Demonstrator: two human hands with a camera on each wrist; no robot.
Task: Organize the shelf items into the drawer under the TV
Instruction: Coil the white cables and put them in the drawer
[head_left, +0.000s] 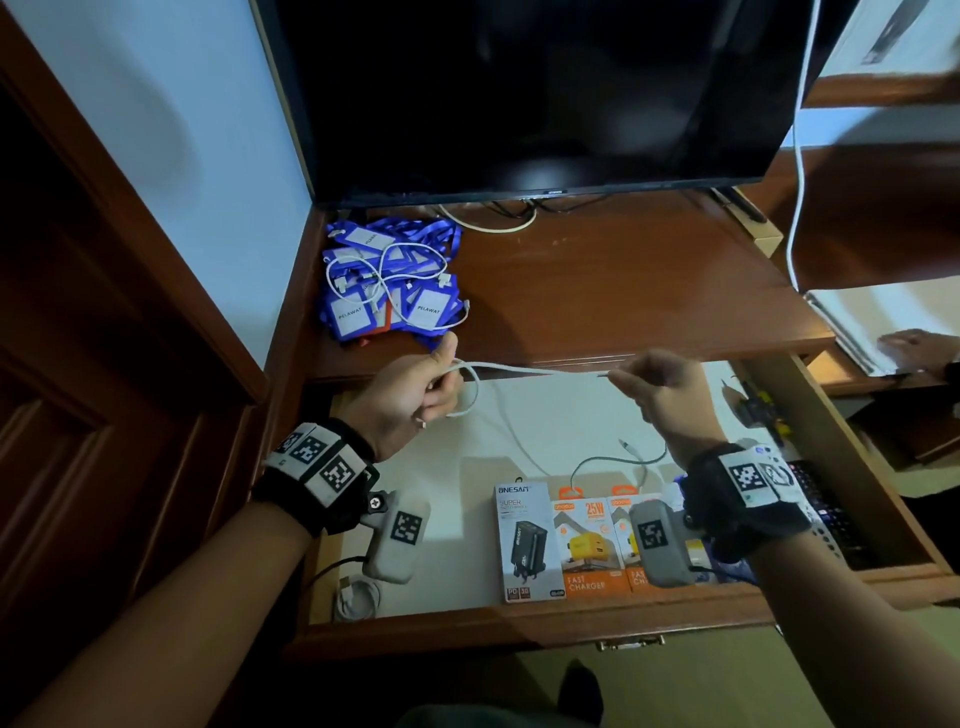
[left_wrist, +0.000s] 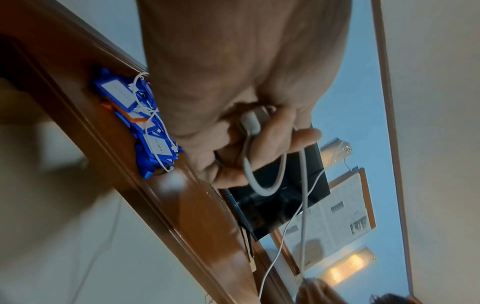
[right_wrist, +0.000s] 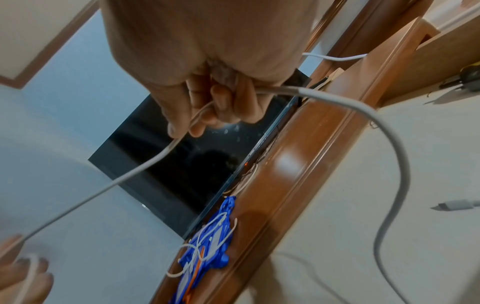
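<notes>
A white charging cable (head_left: 540, 370) stretches between both hands above the open drawer (head_left: 519, 618). My left hand (head_left: 415, 389) grips a small loop of it with the plug end (left_wrist: 250, 121) tucked in the curled fingers. My right hand (head_left: 657, 384) pinches the cable (right_wrist: 155, 158) further along, and the rest (right_wrist: 397, 156) trails down into the drawer. On the shelf (head_left: 597, 280) under the TV (head_left: 540, 93) lies a pile of blue lanyard badges (head_left: 389, 280) with more white cables (head_left: 410, 260) tangled on top.
In the drawer stand a grey charger box (head_left: 527, 540) and two orange charger boxes (head_left: 587, 545), a coiled white cable (head_left: 358, 597) at the front left, loose cable ends (head_left: 631, 447) and dark items (head_left: 831, 514) at the right. A white cord (head_left: 797, 208) hangs right of the TV.
</notes>
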